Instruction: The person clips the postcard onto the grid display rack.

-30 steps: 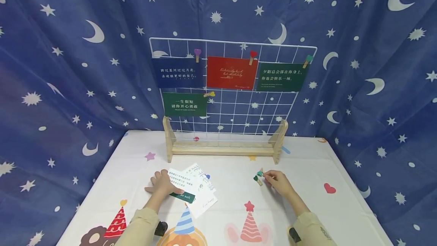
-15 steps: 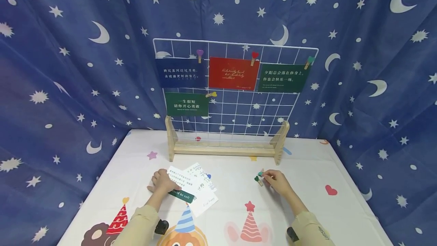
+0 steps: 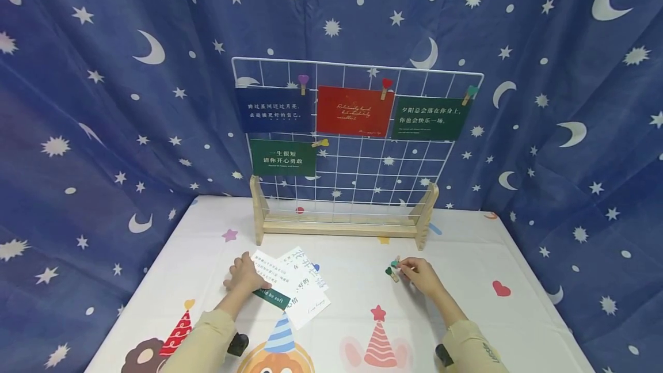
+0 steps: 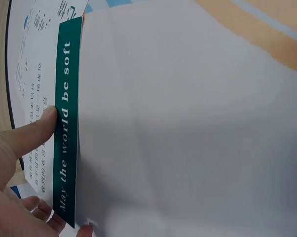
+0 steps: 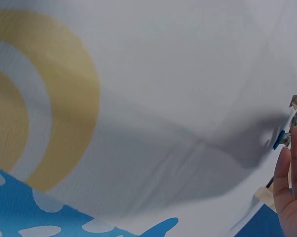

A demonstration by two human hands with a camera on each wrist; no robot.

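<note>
The left hand (image 3: pixel 243 274) has its grip pinching a white card (image 3: pixel 273 272) with a green stripe, thumb on top, in front of the left foot of the rack (image 3: pixel 336 228) on the tabletop (image 3: pixel 357 315). More cards (image 3: pixel 313 307) lie partly under it, closer to the rack's middle. The right hand (image 3: pixel 420 276), in front of the rack's right half, seems to pinch a teal clip (image 3: pixel 395 263); a dark green clip (image 3: pixel 392 274) lies just beside it. To do this well, it would help to lift just one card by its edge so it doesn't bend, and squeeze the clip's tail so its mouth opens. The cards look thin, flat and smooth, with straight sides. The clips look like little wooden pegs with hearts on. The rack has thin white wires making squares, and chunky pale wooden feet.
</note>
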